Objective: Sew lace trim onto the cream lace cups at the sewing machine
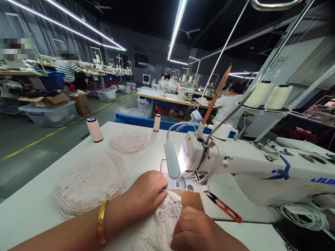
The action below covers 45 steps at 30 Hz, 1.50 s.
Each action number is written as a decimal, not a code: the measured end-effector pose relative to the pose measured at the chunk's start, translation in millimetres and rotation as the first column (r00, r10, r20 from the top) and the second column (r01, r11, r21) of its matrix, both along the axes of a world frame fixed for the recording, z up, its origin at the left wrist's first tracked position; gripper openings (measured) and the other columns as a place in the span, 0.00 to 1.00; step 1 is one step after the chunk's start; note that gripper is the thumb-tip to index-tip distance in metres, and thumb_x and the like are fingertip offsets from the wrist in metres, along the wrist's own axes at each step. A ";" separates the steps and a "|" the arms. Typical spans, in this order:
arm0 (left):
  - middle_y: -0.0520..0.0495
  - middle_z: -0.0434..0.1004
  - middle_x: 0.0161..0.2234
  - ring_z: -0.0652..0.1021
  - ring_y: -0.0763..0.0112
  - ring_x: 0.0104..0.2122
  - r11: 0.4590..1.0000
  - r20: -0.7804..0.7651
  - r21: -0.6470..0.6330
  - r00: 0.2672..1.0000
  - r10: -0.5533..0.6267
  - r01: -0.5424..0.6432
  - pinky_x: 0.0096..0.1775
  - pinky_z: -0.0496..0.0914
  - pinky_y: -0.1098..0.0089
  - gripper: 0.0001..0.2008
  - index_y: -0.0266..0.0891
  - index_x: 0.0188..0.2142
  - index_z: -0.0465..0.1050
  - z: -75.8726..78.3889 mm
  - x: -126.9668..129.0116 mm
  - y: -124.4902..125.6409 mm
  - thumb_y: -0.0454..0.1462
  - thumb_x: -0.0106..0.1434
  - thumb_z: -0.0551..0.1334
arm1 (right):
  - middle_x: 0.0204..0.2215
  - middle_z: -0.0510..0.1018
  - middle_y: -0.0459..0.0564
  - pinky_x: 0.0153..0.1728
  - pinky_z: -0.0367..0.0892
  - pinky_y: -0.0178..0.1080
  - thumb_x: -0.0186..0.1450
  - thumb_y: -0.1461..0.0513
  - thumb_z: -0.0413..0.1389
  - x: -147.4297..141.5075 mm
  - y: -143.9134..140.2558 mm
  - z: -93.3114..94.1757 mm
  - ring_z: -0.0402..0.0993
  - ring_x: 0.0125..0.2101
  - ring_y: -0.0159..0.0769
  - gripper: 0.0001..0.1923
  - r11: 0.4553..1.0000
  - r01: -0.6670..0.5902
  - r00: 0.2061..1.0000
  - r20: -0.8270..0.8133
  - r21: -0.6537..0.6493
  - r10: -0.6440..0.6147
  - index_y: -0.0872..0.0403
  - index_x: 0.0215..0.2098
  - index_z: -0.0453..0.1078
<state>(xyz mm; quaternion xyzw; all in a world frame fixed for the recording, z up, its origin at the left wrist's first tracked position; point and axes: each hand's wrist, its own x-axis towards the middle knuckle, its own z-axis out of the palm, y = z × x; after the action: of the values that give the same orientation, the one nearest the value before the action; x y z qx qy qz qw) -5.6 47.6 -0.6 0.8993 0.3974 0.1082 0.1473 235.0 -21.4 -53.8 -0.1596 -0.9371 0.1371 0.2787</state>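
Observation:
White lace fabric (169, 208) lies in front of the sewing machine (192, 153), bunched toward me. My left hand (148, 190) is closed on the lace's upper left edge, thumb and fingers pinched, close to the needle plate (180, 183). Lower right, my right hand (193, 230) curls shut on the same lace; its fingertips are partly hidden. A brown card-like piece (192, 199) lies beside the lace, between my right hand and the machine. Red-handled thread snips (225, 208) rest to the right.
Lace pieces (92, 181) and a smaller lace stack (129, 142) lie left on the white table (31, 216). Two thread cones, a left one (94, 130) and a far one (157, 123), stand behind. A lamp (172, 160) hangs by the needle. Co-workers sit farther off.

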 end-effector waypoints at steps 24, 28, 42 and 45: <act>0.45 0.80 0.48 0.76 0.61 0.40 0.935 0.393 0.336 0.885 -0.250 0.115 0.42 0.69 0.61 0.18 0.44 0.56 0.72 -32.4 16.5 -21.5 0.27 0.72 0.53 | 0.31 0.74 0.43 0.34 0.63 0.38 0.77 0.62 0.51 2.7 0.8 12.5 0.70 0.32 0.38 0.08 0.801 0.571 0.802 -0.085 -0.182 -0.591 0.48 0.37 0.61; 0.46 0.81 0.46 0.77 0.62 0.40 0.915 0.405 0.377 0.862 -0.305 0.146 0.42 0.71 0.63 0.13 0.44 0.54 0.74 -26.0 17.8 -22.3 0.30 0.78 0.54 | 0.31 0.74 0.44 0.34 0.64 0.38 0.77 0.62 0.51 1.5 0.4 13.0 0.70 0.33 0.39 0.08 0.798 0.575 0.801 -0.075 -0.183 -0.594 0.48 0.37 0.60; 0.48 0.80 0.40 0.76 0.65 0.35 0.892 0.421 0.442 0.854 -0.305 0.100 0.39 0.70 0.65 0.11 0.42 0.38 0.69 -22.2 20.3 -22.3 0.28 0.76 0.54 | 0.32 0.74 0.43 0.36 0.66 0.39 0.77 0.65 0.51 -0.8 1.2 12.8 0.69 0.32 0.37 0.09 0.829 0.550 0.824 -0.094 -0.104 -0.558 0.48 0.38 0.59; 0.49 0.78 0.36 0.74 0.66 0.32 0.883 0.406 0.459 0.863 -0.302 0.093 0.37 0.68 0.65 0.12 0.42 0.37 0.67 -21.8 20.9 -21.1 0.27 0.75 0.53 | 0.34 0.75 0.44 0.35 0.67 0.39 0.77 0.64 0.52 -0.5 -0.1 15.2 0.70 0.33 0.38 0.07 0.829 0.547 0.824 -0.098 -0.116 -0.558 0.47 0.40 0.61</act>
<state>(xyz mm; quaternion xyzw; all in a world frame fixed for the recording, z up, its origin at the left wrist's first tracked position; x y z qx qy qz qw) 15.4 26.5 -22.4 0.8932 0.2204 0.3887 0.0498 234.4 -21.5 -38.6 -0.4264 -0.8243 0.0990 0.3591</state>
